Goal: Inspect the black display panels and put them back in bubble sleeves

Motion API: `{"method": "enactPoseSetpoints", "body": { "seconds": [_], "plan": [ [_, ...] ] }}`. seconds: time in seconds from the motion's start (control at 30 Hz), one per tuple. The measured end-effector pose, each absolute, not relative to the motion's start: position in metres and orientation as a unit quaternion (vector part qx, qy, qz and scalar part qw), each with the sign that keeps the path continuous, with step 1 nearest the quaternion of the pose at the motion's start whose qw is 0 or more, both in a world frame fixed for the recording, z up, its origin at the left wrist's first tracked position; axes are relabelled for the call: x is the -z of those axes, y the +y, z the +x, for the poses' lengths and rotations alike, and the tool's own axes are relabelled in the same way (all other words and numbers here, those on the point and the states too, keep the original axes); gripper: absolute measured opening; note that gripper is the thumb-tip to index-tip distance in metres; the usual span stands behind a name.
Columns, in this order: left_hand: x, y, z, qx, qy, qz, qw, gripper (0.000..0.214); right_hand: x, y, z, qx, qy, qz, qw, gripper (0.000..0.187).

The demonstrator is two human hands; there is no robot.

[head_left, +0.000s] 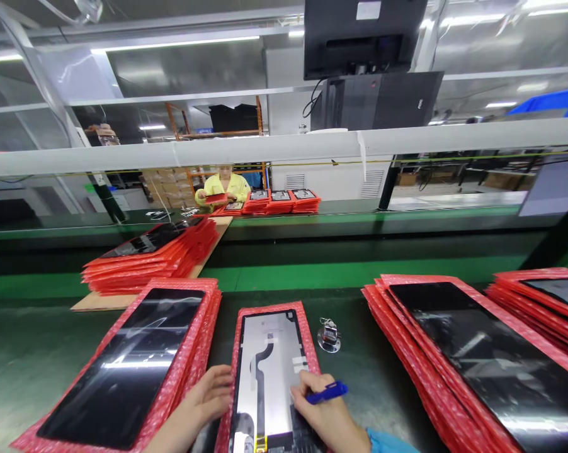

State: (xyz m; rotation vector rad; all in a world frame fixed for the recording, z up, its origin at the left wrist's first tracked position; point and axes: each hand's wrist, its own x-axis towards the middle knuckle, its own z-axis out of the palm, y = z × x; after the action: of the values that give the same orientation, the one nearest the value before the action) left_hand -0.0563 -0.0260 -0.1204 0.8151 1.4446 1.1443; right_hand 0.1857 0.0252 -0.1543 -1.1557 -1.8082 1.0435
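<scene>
Long white strip lights point(175, 44) glow overhead against grey, softly shining panels point(194, 69). A straight white horizontal beam point(265, 150) crosses the room above a dark green bench point(29, 346). Beyond stand an orange-brown metal rack point(259, 113), stacked brown cardboard boxes point(164, 187) and a white wall-like panel with slatted vents point(331, 181).

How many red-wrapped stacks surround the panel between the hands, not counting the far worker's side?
4: left stack beside that panel, back-left stack on cardboard, right stack, and far-right stack, cut by the picture's edge. More may lie out of view.
</scene>
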Motion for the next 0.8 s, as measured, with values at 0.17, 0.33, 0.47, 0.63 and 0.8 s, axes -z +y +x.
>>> {"method": "enactPoseSetpoints", "body": {
  "seconds": [0.17,0.33,0.47,0.63,0.8],
  "plan": [
    [0.120,-0.019,-0.049,-0.465,0.629,0.253,0.569,0.051,0.159,0.035,0.186,-0.520,-0.604,-0.443,0.411,0.040],
    [0.107,-0.010,-0.043,-0.458,0.606,0.255,0.598,0.048,0.161,0.040,0.186,-0.600,-0.532,-0.402,0.442,0.054],
    [0.104,0.004,-0.019,-0.468,0.540,0.319,0.623,0.043,0.158,0.039,0.186,-0.626,-0.505,-0.390,0.449,0.055],
    [0.110,0.014,0.004,-0.510,0.531,0.330,0.592,0.051,0.150,0.039,0.189,-0.632,-0.498,-0.382,0.454,0.057],
    [0.095,0.010,0.001,-0.538,0.539,0.329,0.558,0.052,0.134,0.037,0.205,-0.609,-0.500,-0.364,0.498,0.055]
  ]
}}
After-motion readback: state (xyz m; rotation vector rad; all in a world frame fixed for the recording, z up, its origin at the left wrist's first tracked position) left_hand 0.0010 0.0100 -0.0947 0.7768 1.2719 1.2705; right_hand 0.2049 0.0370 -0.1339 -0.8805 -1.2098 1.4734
